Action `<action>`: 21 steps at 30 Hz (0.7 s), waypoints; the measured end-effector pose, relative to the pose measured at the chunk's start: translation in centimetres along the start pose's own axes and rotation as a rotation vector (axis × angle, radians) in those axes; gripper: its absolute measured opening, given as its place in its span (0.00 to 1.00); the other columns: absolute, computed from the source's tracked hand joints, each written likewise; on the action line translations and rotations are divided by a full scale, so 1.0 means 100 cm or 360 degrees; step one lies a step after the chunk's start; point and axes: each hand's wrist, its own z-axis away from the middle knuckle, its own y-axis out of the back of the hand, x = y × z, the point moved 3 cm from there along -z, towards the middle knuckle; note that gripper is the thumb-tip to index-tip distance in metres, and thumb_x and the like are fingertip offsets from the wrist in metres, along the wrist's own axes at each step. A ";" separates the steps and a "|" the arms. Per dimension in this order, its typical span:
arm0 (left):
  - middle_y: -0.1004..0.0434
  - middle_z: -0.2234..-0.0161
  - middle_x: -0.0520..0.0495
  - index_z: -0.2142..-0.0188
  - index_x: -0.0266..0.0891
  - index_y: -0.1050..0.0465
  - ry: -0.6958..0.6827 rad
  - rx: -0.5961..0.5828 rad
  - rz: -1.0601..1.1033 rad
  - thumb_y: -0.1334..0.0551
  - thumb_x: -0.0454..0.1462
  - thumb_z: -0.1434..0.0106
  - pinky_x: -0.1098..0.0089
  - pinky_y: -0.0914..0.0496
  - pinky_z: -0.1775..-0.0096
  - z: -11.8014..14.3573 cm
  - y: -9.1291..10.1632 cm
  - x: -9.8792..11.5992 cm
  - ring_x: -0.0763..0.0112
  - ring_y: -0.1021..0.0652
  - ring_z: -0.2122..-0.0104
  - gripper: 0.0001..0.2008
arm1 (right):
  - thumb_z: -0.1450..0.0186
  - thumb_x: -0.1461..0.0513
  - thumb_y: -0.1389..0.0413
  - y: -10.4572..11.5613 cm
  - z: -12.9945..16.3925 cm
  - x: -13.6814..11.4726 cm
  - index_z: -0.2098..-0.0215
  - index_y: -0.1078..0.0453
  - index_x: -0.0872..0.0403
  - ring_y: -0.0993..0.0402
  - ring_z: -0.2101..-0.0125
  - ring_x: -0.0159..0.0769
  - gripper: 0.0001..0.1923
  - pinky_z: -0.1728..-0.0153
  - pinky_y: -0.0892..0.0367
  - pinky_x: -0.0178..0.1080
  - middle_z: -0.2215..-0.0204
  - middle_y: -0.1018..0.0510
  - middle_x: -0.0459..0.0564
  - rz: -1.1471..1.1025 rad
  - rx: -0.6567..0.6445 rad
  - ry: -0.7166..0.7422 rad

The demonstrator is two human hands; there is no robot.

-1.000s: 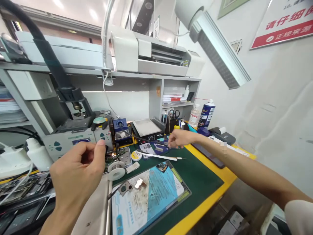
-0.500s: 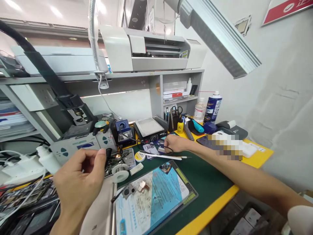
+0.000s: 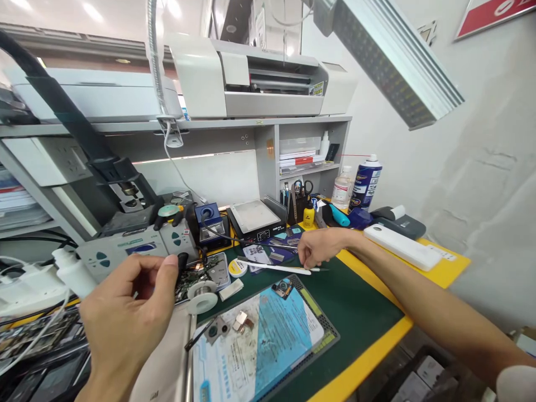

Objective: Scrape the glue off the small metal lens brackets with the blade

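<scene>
My left hand (image 3: 129, 312) is raised at the left with thumb and fingers pinched together. A black tip shows beside the thumb; what the hand holds, if anything, I cannot make out. My right hand (image 3: 320, 247) is low over the green mat (image 3: 360, 301), fingers bent down and drawn together, their grip hidden. Just under its fingertips lie a long white stick (image 3: 276, 269) and a thin pointed tool. A blue-and-white pad (image 3: 268, 346) in front carries a small camera module (image 3: 283, 287), a grey bracket (image 3: 216, 329) and shiny copper-coloured parts (image 3: 243, 321).
A solder spool (image 3: 203, 298) and a round yellow-and-white tin (image 3: 238, 268) stand left of the pad. Behind are a heating plate (image 3: 255, 218), a soldering station (image 3: 211, 223) and a yellow bottle (image 3: 309, 216). A white box (image 3: 402, 247) lies right; a lamp (image 3: 389, 61) hangs above.
My right hand has moved right, from the small items by the heating plate to the ends of the thin tools. My left hand stays pinched, slightly further left in view.
</scene>
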 end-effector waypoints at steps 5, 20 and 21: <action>0.27 0.81 0.55 0.73 0.45 0.24 0.0031 -0.0007 -0.0005 0.35 0.47 0.40 0.69 0.38 0.77 0.003 -0.002 -0.005 0.69 0.29 0.81 0.11 | 0.26 0.57 0.39 -0.009 -0.005 -0.002 0.47 0.27 0.57 0.20 0.57 0.40 0.15 0.57 0.21 0.45 0.52 0.21 0.53 0.0093 -0.0033 -0.0068; 0.30 0.81 0.56 0.73 0.41 0.25 -0.0097 -0.0005 0.0034 0.35 0.43 0.39 0.72 0.39 0.76 0.001 -0.002 0.001 0.74 0.31 0.82 0.10 | 0.30 0.52 0.37 0.018 0.063 0.025 0.51 0.27 0.57 0.23 0.70 0.33 0.18 0.69 0.24 0.36 0.64 0.21 0.49 -0.0755 0.0824 0.0291; 0.30 0.81 0.57 0.73 0.40 0.25 -0.0112 -0.0007 0.0045 0.35 0.42 0.39 0.72 0.39 0.76 0.002 -0.002 0.002 0.75 0.32 0.81 0.10 | 0.33 0.49 0.36 0.015 0.066 0.016 0.50 0.28 0.57 0.23 0.71 0.32 0.23 0.70 0.25 0.35 0.64 0.21 0.50 -0.0900 0.0824 0.0426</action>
